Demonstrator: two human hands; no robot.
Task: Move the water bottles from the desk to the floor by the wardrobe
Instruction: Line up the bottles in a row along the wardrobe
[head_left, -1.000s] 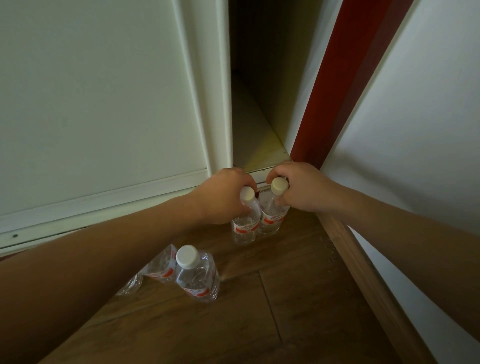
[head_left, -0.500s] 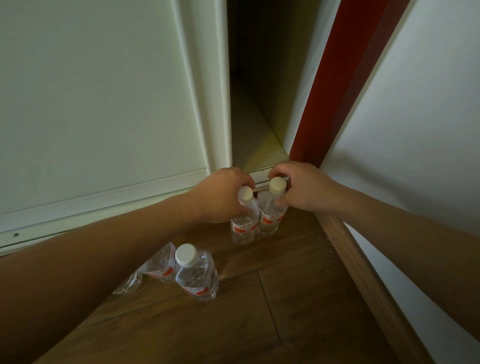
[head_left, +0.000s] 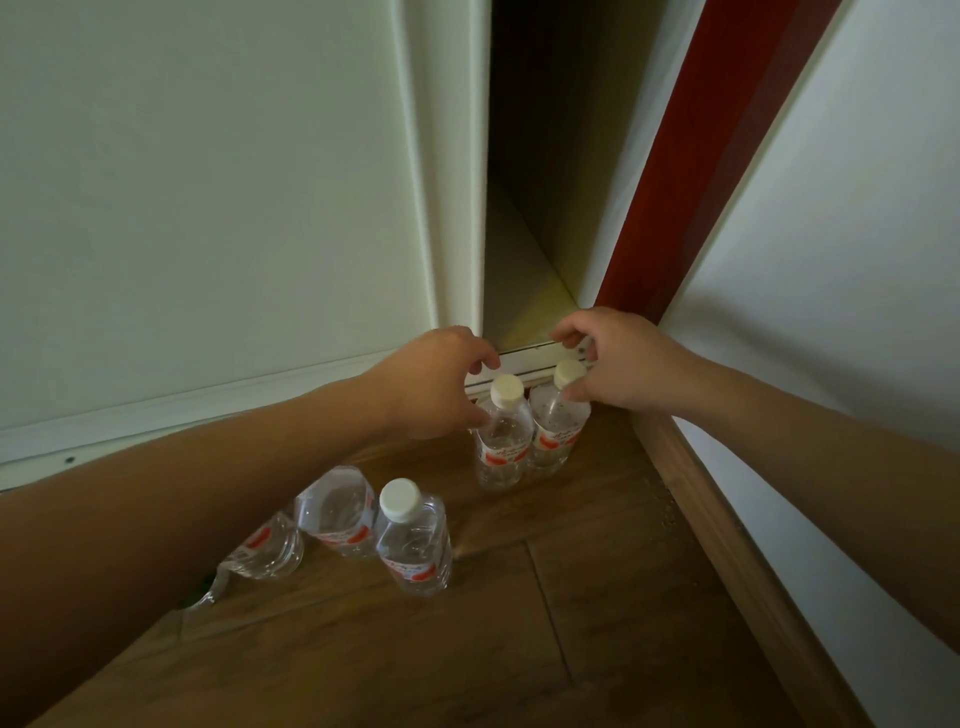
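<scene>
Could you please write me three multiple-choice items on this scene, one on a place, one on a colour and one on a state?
1. Where do the two bottles under the hands stand?
A. on a desk
B. on the floor by the wardrobe
C. on a shelf

2. What colour are the bottle caps?
A. white
B. blue
C. green

3. How are the hands?
A. open
B. clenched round the caps
C. out of view

Answers:
1 B: the left bottle and right bottle stand on the floor at the wardrobe.
2 A: each cap is white.
3 A: the left hand and right hand have spread fingers.
</scene>
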